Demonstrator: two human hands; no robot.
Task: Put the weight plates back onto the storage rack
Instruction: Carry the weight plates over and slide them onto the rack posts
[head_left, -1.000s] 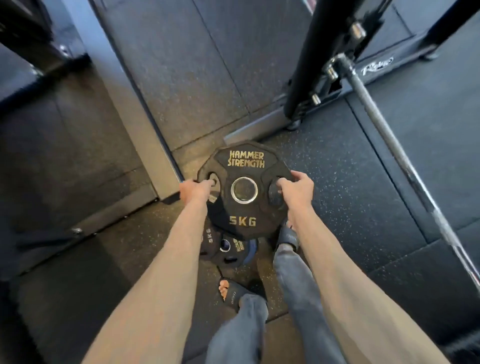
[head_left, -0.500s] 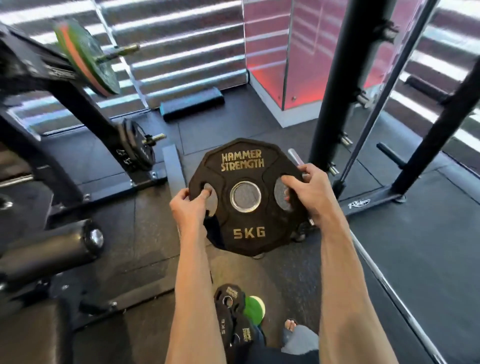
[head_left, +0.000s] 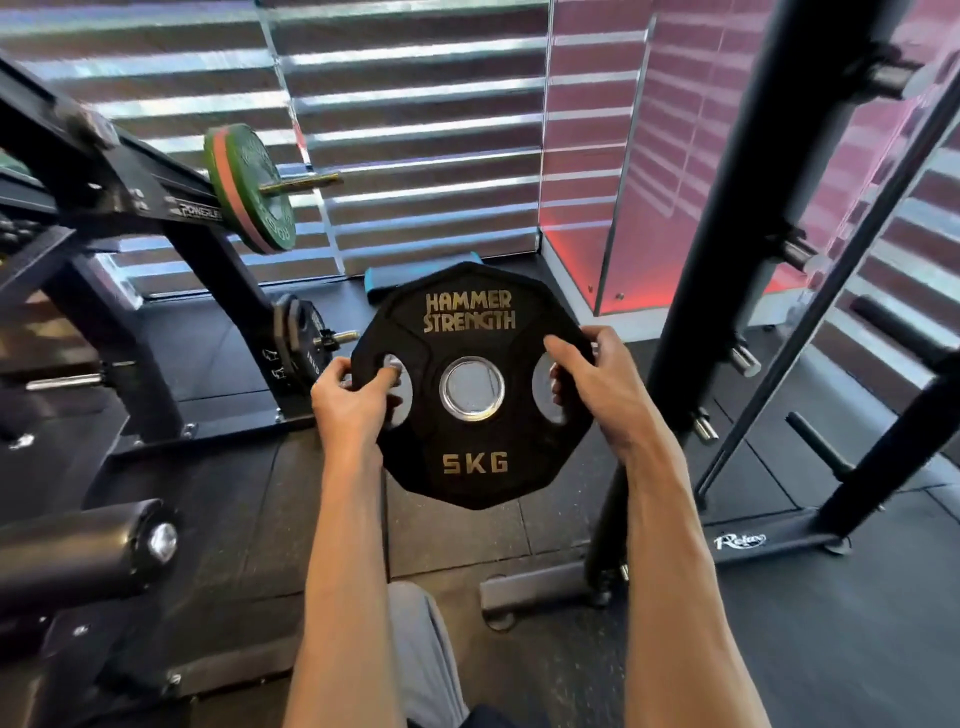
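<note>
A black 5 kg weight plate (head_left: 470, 322) marked Hammer Strength is held upright in the air in front of me, its face toward the camera. My left hand (head_left: 353, 397) grips its left grip hole and my right hand (head_left: 597, 387) grips its right one. To the left stands a black storage rack (head_left: 171, 208): a green and orange plate (head_left: 249, 189) hangs on an upper peg, a black plate (head_left: 301, 340) on a lower peg just left of my left hand. A bare chrome peg (head_left: 65, 381) sticks out further left.
A black upright post (head_left: 727, 260) with short chrome pegs rises right of the plate, joined to a frame with a floor base (head_left: 769, 540). A padded roller (head_left: 83, 551) juts in at lower left. A blue mat (head_left: 379, 280) lies by the striped glass wall.
I have stood up and the view has lifted from the floor to the racks. The plate has risen with both hands, and the loose plates on the floor have left the view.
</note>
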